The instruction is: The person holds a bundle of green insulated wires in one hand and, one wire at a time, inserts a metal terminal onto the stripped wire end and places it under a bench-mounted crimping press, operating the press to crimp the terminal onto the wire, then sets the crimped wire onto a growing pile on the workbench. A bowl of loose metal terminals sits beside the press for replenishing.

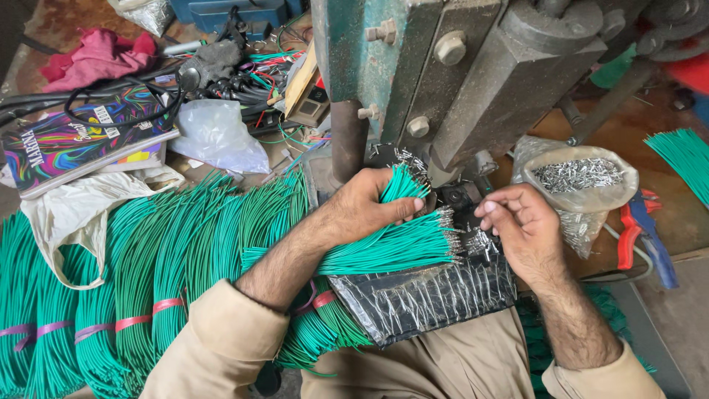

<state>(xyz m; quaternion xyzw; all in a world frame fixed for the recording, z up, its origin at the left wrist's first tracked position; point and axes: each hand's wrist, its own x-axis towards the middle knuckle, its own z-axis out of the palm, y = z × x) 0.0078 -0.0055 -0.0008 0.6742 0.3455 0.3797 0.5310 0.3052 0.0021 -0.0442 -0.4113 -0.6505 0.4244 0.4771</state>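
My left hand point(365, 207) grips a bundle of short green wires point(384, 247) with stripped metal ends, fanned out toward the right. My right hand point(517, 225) is beside the wire tips, its fingertips pinched close to a small metal terminal near the base of the green press machine point(450, 74). Whether the fingers hold a terminal is too small to tell. A black plastic sheet point(421, 299) lies across my lap under both hands.
Several tied bundles of green wire point(148, 266) lie at left. A plastic bag of small metal terminals point(580, 181) sits at right, with red-and-blue pliers point(642, 236) beside it. More green wires point(683, 155) lie far right. Colourful books point(74, 140), cables and a red cloth point(96, 55) lie behind.
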